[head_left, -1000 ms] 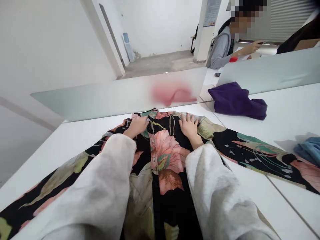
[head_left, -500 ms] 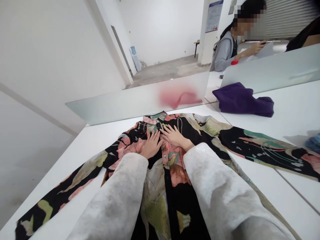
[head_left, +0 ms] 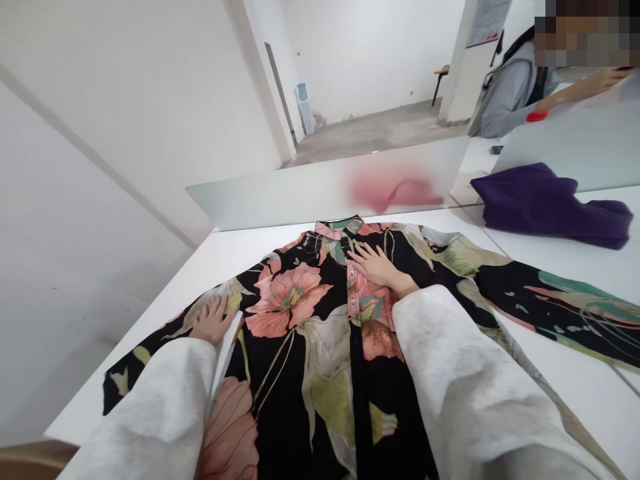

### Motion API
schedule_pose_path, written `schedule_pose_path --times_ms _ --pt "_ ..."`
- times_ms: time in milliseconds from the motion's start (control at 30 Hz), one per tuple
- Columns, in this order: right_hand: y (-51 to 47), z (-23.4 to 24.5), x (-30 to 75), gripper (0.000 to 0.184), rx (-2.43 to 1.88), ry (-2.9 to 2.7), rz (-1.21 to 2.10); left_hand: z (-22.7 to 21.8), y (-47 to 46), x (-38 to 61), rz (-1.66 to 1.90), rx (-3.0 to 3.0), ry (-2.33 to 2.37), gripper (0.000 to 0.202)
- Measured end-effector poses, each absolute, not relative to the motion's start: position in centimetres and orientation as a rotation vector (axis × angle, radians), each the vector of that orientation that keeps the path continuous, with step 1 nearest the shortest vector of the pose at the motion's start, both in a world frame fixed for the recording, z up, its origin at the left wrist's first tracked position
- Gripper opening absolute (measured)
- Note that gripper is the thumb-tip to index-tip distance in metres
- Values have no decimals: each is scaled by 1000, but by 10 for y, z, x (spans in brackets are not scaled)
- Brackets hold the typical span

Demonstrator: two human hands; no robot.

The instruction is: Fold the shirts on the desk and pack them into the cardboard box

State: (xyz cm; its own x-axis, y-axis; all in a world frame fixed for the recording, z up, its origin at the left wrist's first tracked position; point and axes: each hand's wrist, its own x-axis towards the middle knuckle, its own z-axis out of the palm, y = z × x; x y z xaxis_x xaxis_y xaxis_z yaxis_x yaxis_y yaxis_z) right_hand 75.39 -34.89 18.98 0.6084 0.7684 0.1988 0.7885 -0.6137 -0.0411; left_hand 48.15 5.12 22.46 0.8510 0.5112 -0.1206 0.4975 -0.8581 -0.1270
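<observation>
A black shirt with large pink and green flowers (head_left: 295,300) lies spread on the white table (head_left: 200,260), its collar toward the far edge and its sleeves out to both sides. On the sleeve at the left rests my left hand (head_left: 213,321), open, palm down and fingers spread. My right hand (head_left: 376,265) lies flat on the upper chest beside the button placket (head_left: 353,290), with its fingers apart. Neither hand grips the cloth. My pale sleeves cover parts of the shirt's sides.
A frosted divider (head_left: 290,190) stands along the table's far edge, with a blurred red shape behind it. Purple cloth (head_left: 550,207) lies at the right. Beyond another divider sits a person in a grey top (head_left: 515,93). A water dispenser (head_left: 305,110) stands far back.
My left hand has moved from the middle of the chest out to the left sleeve. My right hand stays on the chest. The view has swung a little to the left.
</observation>
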Motion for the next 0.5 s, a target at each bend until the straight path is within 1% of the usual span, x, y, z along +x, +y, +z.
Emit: schedule_pose_path --times_ms 100,333,500 --pt "-349 188 755 51 -2703 -1299 -241 222 75 465 250 -2924 -994 56" --pt "-350 187 756 52 -2750 -1249 -192 222 117 426 162 -2856 -1198 63" --pt "-352 186 757 52 -2745 -1285 -191 226 128 366 106 -2785 -1268 52"
